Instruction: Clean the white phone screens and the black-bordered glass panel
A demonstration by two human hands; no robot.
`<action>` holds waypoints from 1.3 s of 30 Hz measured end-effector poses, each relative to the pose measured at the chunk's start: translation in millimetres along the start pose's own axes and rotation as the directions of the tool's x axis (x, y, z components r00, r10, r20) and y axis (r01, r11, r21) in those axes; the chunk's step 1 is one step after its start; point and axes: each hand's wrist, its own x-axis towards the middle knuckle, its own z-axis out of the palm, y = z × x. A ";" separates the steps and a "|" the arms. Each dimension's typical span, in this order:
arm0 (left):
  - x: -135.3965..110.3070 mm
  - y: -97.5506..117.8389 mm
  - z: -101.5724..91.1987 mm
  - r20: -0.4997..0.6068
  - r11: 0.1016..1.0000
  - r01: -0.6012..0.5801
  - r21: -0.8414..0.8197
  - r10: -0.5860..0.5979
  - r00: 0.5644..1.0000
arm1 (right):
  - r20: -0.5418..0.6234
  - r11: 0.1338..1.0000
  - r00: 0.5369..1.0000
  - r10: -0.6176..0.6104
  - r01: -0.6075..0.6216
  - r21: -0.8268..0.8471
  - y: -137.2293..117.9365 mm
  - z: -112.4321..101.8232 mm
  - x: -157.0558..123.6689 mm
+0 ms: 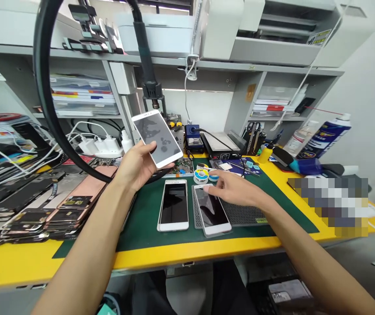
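Raised above the mat, a white-framed smartphone (163, 136) with grey patches on its screen is tilted in my left hand (139, 165), thumb across its edge and fingers underneath. My right hand (231, 187) hovers at the top end of a second white smartphone (213, 211); its thumb and index finger are apart, and the thumb is over the phone's upper edge. Whether it touches the phone I cannot tell. To the left of that phone, another white smartphone (174, 205) lies face up on the green mat (141, 234). Solder spools (201, 176) sit just beyond my right fingertips.
Stacked phone parts (76, 201) crowd the left side. A black hose (45, 87) loops down in front of the shelves. A soldering station (194, 138) stands at the back. Spray can (325, 138) and brush (286, 159) are at the right. The yellow table edge (187, 258) runs along the front.
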 end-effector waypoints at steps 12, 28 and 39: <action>2.9 -1.2 -8.5 -0.063 0.997 -0.045 -0.066 0.041 0.997 | -0.083 0.957 0.995 0.061 -0.082 -0.277 -28.5 54.0 -76.2; -1.4 3.8 -14.3 -0.063 0.991 -0.081 -0.111 0.074 0.995 | -0.013 0.978 0.992 0.129 -0.129 -0.162 -14.2 27.4 -36.9; -2.8 9.3 -20.0 -0.030 0.986 -0.082 -0.146 0.079 0.996 | 0.043 0.854 0.946 0.320 -0.307 0.420 -5.5 29.4 -26.3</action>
